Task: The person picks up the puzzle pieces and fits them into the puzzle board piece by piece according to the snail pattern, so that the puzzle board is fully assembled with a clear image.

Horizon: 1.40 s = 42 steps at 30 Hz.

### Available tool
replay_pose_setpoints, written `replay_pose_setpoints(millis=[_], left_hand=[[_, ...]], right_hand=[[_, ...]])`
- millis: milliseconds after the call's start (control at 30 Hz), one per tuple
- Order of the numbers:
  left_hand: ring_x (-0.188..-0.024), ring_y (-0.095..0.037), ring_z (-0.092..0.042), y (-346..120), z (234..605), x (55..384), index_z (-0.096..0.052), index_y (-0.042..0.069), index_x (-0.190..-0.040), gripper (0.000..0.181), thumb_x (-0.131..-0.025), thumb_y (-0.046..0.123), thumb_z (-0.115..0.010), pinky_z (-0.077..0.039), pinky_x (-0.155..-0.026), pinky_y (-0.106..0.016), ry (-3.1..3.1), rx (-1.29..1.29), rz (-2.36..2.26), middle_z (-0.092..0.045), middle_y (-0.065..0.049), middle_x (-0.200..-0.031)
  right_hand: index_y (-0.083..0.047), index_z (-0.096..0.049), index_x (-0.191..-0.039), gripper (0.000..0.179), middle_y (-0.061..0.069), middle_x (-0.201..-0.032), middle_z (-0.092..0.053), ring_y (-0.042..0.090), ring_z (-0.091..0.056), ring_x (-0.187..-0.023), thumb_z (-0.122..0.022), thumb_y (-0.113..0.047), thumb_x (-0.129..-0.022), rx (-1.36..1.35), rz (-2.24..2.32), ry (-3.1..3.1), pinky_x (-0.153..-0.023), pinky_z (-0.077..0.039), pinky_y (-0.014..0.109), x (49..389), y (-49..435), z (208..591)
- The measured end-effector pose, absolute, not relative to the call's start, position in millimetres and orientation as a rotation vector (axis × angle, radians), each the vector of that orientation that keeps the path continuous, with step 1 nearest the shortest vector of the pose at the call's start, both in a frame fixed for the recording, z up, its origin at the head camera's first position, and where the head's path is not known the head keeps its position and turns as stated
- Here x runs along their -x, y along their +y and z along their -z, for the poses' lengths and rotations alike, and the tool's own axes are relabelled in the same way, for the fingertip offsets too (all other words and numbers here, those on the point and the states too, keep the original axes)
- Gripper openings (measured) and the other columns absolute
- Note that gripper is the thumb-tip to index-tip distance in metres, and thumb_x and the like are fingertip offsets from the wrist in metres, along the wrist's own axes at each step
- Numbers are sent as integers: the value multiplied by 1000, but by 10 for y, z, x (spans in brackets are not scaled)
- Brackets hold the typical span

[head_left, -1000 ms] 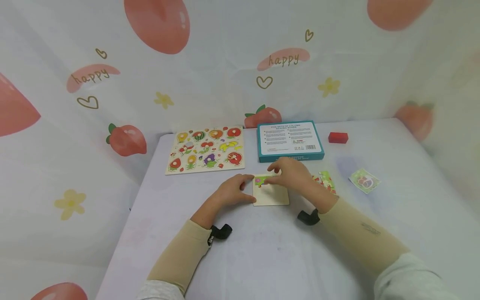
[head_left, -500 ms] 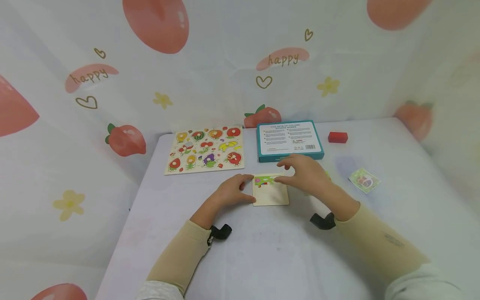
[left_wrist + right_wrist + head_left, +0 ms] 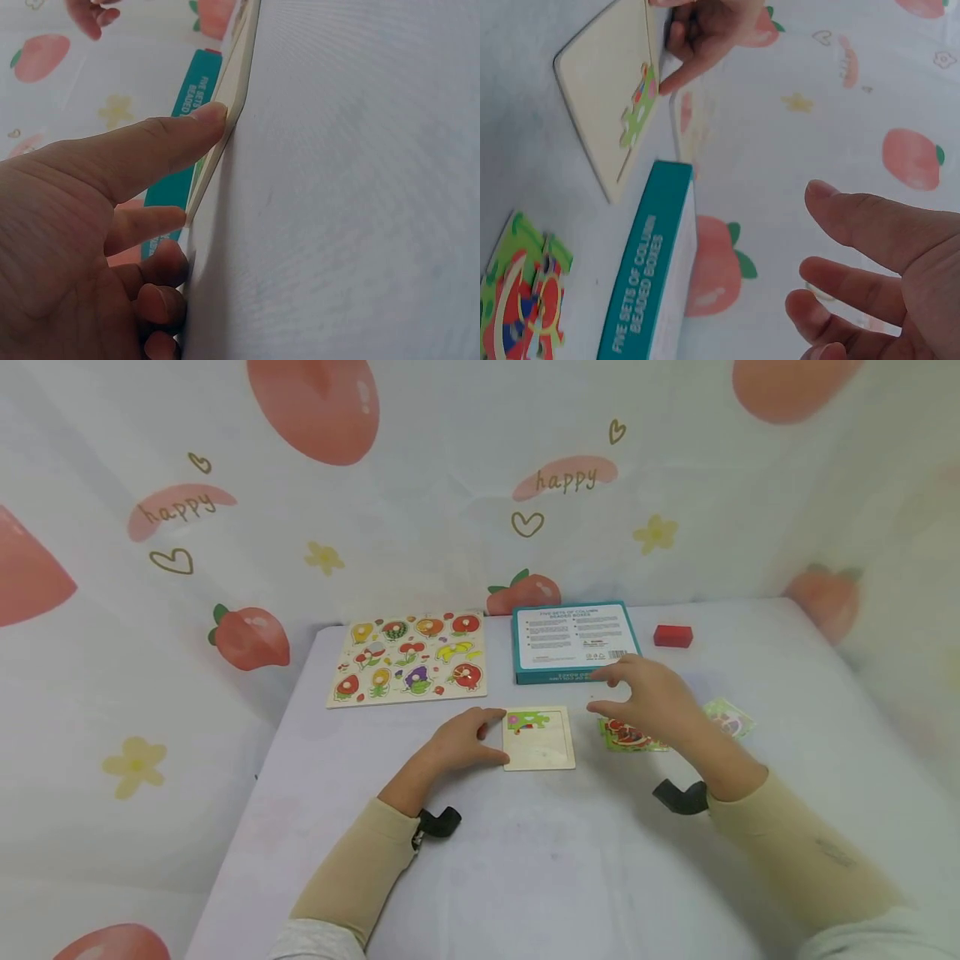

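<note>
A small square wooden puzzle board (image 3: 536,752) lies on the table in the head view, with one green puzzle piece (image 3: 528,721) in its upper left corner. My left hand (image 3: 465,742) holds the board's left side, thumb at the near corner and index finger at the far corner. In the left wrist view its thumb (image 3: 206,116) rests on the rim. Right of the board, my right hand (image 3: 648,697) is raised over several loose puzzle pieces (image 3: 630,737), thumb and fingers apart with nothing between them. The right wrist view shows the same bright pieces (image 3: 525,300) below that hand.
Behind the board lies a teal box (image 3: 573,639) with a white printed label. A wooden fruit peg puzzle (image 3: 411,658) is at the back left, and a red block (image 3: 672,636) at the back right. Another picture piece (image 3: 729,720) lies right of the right hand.
My right hand has moved away from the green piece, rightward to above the loose pieces. The green piece stays in the board's corner, and my left hand has kept its place.
</note>
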<state>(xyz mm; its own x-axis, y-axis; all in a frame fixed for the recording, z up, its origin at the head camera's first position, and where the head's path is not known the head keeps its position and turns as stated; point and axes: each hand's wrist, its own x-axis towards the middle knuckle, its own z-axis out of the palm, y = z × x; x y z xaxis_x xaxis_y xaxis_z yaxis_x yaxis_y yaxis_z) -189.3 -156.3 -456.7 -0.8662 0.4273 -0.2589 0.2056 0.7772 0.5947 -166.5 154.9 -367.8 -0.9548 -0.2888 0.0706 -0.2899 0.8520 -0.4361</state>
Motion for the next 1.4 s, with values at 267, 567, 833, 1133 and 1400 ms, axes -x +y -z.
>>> replay_pose_setpoints(millis=[267,567,833,1133,1400], left_hand=[[-86,-18,-47,-1564,4592,1886,-53,20,-151,80,-81,40,-87,-35,-69,-34,2589,-467,-811,-49,-6,-91],[-86,-18,-48,-1579,4573,1895,-53,20,-151,80,-82,40,-87,-36,-69,-34,2587,-467,-809,-50,-5,-92],[-85,-18,-48,-1566,4558,1882,-53,20,-151,80,-82,41,-87,-35,-68,-33,2583,-460,-805,-50,-5,-92],[-86,-18,-48,-1555,4558,1880,-53,20,-151,79,-82,41,-87,-36,-69,-33,2597,-463,-792,-51,-5,-92],[-85,-17,-47,-1565,4538,1881,-53,18,-151,80,-82,40,-87,-35,-69,-33,2581,-477,-809,-50,-5,-91]], right_hand=[[-5,-69,-130,53,15,-107,-65,34,-57,-99,-83,-33,-87,-394,-677,-3084,-83,-51,51,1678,1789,3674],[-2,-67,-130,53,22,-114,-63,39,-58,-104,-83,-28,-87,-297,-665,-3146,-84,-54,54,1664,1969,3746],[1,-67,-130,53,24,-113,-63,39,-58,-101,-83,-26,-87,-304,-656,-3208,-81,-54,53,1774,2160,3915],[0,-66,-132,47,20,-113,-64,34,-56,-98,-77,-20,-91,-300,-817,-3305,-77,-54,45,1920,2335,4177],[1,-64,-136,51,20,-114,-63,34,-56,-101,-78,-20,-91,-295,-834,-3377,-82,-54,45,1984,2371,4325]])
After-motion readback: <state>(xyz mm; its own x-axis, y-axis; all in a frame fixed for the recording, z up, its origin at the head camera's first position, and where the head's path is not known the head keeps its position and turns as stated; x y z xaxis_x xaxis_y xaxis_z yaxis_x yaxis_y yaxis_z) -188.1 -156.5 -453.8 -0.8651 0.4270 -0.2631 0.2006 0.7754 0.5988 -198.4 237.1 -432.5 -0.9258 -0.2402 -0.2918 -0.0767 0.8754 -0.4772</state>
